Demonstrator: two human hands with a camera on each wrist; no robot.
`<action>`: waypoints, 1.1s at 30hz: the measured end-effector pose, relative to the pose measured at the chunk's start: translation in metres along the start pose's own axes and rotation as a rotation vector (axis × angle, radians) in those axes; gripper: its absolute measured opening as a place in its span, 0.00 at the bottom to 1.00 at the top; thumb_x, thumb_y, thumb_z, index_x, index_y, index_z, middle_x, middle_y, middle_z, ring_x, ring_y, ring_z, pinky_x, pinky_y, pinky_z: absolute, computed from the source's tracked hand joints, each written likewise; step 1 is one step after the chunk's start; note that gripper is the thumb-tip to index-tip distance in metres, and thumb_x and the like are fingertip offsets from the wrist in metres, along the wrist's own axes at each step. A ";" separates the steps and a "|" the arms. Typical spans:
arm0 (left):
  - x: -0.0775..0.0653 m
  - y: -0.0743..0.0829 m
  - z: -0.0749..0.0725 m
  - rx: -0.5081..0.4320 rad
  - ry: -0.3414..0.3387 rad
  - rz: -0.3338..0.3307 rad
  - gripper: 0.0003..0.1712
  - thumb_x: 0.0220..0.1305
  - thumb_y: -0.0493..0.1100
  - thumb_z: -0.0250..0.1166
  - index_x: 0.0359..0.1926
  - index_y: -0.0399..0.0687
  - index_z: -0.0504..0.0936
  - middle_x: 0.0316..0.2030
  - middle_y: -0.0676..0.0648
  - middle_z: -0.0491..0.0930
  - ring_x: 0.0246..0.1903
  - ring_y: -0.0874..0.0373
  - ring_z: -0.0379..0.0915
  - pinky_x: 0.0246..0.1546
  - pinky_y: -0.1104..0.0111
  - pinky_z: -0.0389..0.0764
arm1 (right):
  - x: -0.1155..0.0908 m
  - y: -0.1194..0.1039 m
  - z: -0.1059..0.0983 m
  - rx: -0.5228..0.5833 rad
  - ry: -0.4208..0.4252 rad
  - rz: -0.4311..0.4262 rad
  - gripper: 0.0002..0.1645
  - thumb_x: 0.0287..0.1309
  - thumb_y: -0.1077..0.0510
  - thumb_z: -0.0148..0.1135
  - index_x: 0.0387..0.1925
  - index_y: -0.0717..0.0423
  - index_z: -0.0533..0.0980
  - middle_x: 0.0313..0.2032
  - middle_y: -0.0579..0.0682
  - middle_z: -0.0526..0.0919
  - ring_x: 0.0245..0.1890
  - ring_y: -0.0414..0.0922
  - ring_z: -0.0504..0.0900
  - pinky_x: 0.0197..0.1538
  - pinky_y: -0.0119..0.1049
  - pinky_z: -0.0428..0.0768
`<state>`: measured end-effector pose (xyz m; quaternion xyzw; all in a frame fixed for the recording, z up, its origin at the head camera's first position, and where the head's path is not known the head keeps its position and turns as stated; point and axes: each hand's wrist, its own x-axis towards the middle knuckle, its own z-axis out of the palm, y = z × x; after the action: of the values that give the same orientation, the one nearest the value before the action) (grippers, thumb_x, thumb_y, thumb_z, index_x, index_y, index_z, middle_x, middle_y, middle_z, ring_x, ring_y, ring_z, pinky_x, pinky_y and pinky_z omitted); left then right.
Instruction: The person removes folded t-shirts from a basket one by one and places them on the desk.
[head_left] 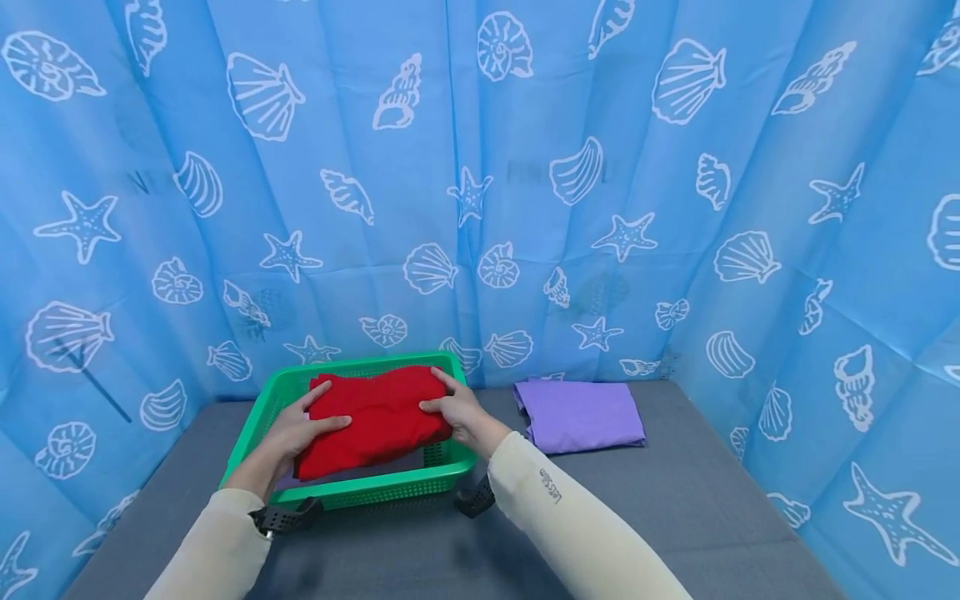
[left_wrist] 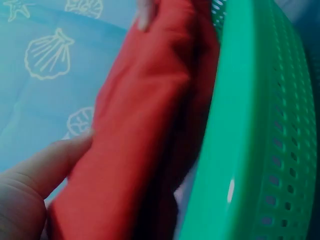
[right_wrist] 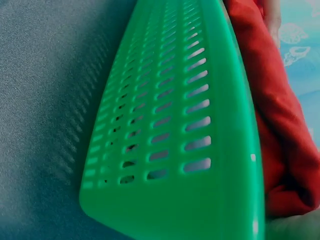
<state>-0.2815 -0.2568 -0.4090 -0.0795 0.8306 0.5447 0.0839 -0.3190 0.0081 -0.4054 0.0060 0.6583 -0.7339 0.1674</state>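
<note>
1. A bright red folded fabric cloth (head_left: 375, 421) hangs between the two grips, inside the outline of a basket; whether its underside rests on anything cannot be told. Its surface is creased, and the left wrist view shows it rising above the basket's edge.
2. The left grip (head_left: 300, 429), a bare hand, is clamped on the cloth's left end, thumb and a finger spread over the top, the other fingers hidden.
3. The right grip (head_left: 459, 408), also bare, is clamped on the opposite end, its thumb and one finger showing on the red fabric.
4. Below and around both grips stands a green rectangular plastic basket (head_left: 375, 487) with perforated walls.
5. Under the red cloth, between the grips and lower down, a strip of purplish material (head_left: 378, 471) shows in the basket.
6. To the right of the right grip, outside the basket, lies a lavender folded fabric cloth (head_left: 581, 417).
7. Beneath everything is a grey, textile-looking counter (head_left: 690, 492).
8. Behind each grip come a black wrist strap (head_left: 288, 515) and a cream sleeve (head_left: 562, 517).
9. Beyond the grips hangs a blue curtain (head_left: 525, 208) printed with white shells and starfish.
</note>
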 end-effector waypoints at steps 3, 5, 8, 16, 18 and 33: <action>0.001 0.000 0.001 0.051 0.030 0.018 0.59 0.55 0.54 0.73 0.79 0.58 0.45 0.66 0.31 0.57 0.49 0.44 0.72 0.38 0.63 0.84 | -0.001 -0.002 -0.003 0.019 -0.016 -0.007 0.38 0.65 0.62 0.60 0.73 0.40 0.62 0.71 0.59 0.61 0.53 0.52 0.78 0.38 0.37 0.84; 0.001 0.000 0.002 0.022 0.030 0.016 0.59 0.55 0.53 0.74 0.79 0.59 0.45 0.66 0.31 0.58 0.48 0.46 0.73 0.39 0.63 0.85 | -0.002 -0.003 -0.005 0.023 -0.027 -0.023 0.36 0.67 0.59 0.59 0.74 0.42 0.62 0.72 0.59 0.60 0.50 0.51 0.80 0.39 0.38 0.85; 0.000 0.000 0.004 -0.046 0.007 0.019 0.59 0.56 0.51 0.73 0.79 0.60 0.44 0.66 0.32 0.59 0.45 0.49 0.76 0.40 0.61 0.85 | -0.004 -0.004 -0.009 0.026 -0.031 -0.038 0.35 0.68 0.58 0.59 0.73 0.42 0.62 0.72 0.60 0.60 0.46 0.48 0.82 0.38 0.37 0.85; -0.004 0.004 0.007 -0.133 -0.023 0.043 0.57 0.58 0.49 0.72 0.79 0.61 0.44 0.66 0.33 0.60 0.40 0.54 0.80 0.40 0.61 0.85 | -0.003 -0.004 -0.018 0.019 -0.053 -0.047 0.37 0.65 0.65 0.59 0.73 0.43 0.63 0.70 0.61 0.62 0.54 0.54 0.81 0.42 0.40 0.86; -0.004 0.005 0.008 -0.147 -0.035 0.053 0.57 0.59 0.49 0.72 0.79 0.61 0.44 0.67 0.33 0.59 0.39 0.55 0.80 0.40 0.61 0.85 | -0.004 -0.006 -0.020 0.035 -0.079 -0.034 0.37 0.66 0.64 0.59 0.73 0.42 0.63 0.70 0.61 0.62 0.57 0.56 0.79 0.44 0.42 0.85; -0.006 0.009 0.014 -0.194 -0.046 0.063 0.55 0.59 0.49 0.72 0.79 0.64 0.46 0.66 0.35 0.61 0.38 0.56 0.81 0.40 0.63 0.85 | -0.014 -0.010 -0.038 0.103 -0.230 -0.012 0.39 0.68 0.63 0.56 0.76 0.43 0.57 0.72 0.60 0.57 0.67 0.60 0.65 0.57 0.48 0.79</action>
<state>-0.2773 -0.2402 -0.4047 -0.0485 0.7740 0.6266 0.0775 -0.3163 0.0486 -0.3981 -0.0738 0.5963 -0.7635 0.2368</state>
